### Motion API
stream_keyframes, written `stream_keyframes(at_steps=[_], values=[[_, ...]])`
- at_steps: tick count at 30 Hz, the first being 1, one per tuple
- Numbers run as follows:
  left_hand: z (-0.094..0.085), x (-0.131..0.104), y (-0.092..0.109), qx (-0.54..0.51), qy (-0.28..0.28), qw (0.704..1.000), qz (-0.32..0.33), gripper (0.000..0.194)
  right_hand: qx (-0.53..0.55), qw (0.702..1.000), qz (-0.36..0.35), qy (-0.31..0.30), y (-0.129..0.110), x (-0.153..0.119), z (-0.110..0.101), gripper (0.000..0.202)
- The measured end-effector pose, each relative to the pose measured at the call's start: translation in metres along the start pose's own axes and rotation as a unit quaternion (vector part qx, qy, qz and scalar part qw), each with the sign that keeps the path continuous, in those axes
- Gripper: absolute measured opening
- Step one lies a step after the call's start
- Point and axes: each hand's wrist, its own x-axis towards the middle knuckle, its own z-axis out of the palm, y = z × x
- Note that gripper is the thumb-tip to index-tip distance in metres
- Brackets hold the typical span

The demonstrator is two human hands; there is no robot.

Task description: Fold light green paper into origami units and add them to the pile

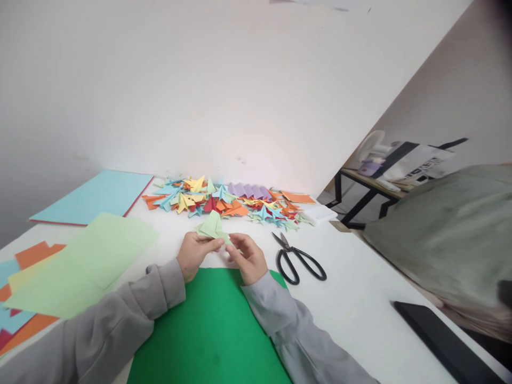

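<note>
A folded light green paper plane [212,226] is held up between my two hands, just above the far edge of a green sheet [212,330]. My left hand [194,253] pinches its left side, thumb on top. At its lower right, the thumb and fingers of my right hand [248,258] close on the paper. Behind it, against the wall, spreads a heap of small folded paper planes [208,200] in several colours. To the right of my right hand lie black-handled scissors [296,258], blades slightly apart.
Light green paper [88,266] covers coloured scraps [38,255] at left. A light blue sheet [96,197] lies behind. Purple pleated paper [248,191] and a white stack [320,214] sit at the back. A black flat object [444,341] rests near the right edge.
</note>
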Motion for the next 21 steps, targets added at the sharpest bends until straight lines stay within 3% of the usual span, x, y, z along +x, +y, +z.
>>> stream_keyframes(at_steps=[4,12,21], values=[[0.001,-0.002,-0.001,-0.041,-0.042,0.998,-0.027,0.012,0.027,0.997,0.031,-0.062,-0.005,0.0,-0.002,0.019],[0.001,0.0,0.008,-0.108,-0.026,0.993,-0.038,0.018,0.057,0.996,0.064,-0.027,-0.002,0.008,-0.012,0.021],[-0.009,0.003,0.006,-0.008,-0.1,0.99,-0.101,0.02,0.083,0.983,0.131,-0.097,0.001,0.009,-0.019,0.021]])
